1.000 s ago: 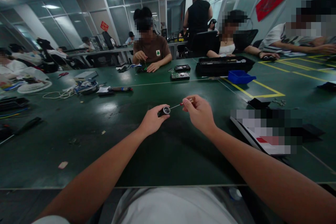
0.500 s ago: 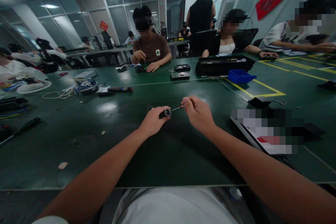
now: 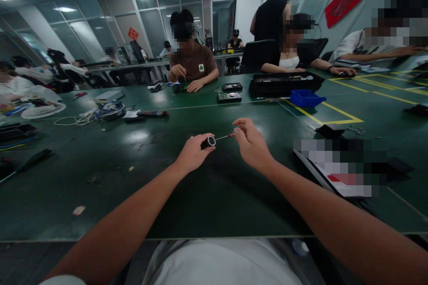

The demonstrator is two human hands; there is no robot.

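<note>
My left hand [image 3: 191, 155] grips a short black cylinder [image 3: 204, 144], held just above the table. A pale ring rims the end of it that faces right, with dark parts inside. Thumb and fingers wrap its sides and hide the rest. From the right, my right hand [image 3: 251, 143] pinches a thin screwdriver [image 3: 223, 137] by its red end, between thumb and index finger, the other fingers loosely raised. The metal shaft points left, its tip at the ringed end. Whether the tip sits in a screw is too small to tell.
On the green table [image 3: 214, 205], a blue tray [image 3: 306, 98] and a long black case [image 3: 286, 85] stand toward the far right. A flat white-topped item [image 3: 314, 169] lies beside my right forearm. Tangled cables [image 3: 109, 110] lie left. Across sits a person in brown [image 3: 200, 59].
Both hands and the cylinder have shifted slightly left. My right hand's upper fingers have spread and lifted around the screwdriver. A standing person in the background has moved right.
</note>
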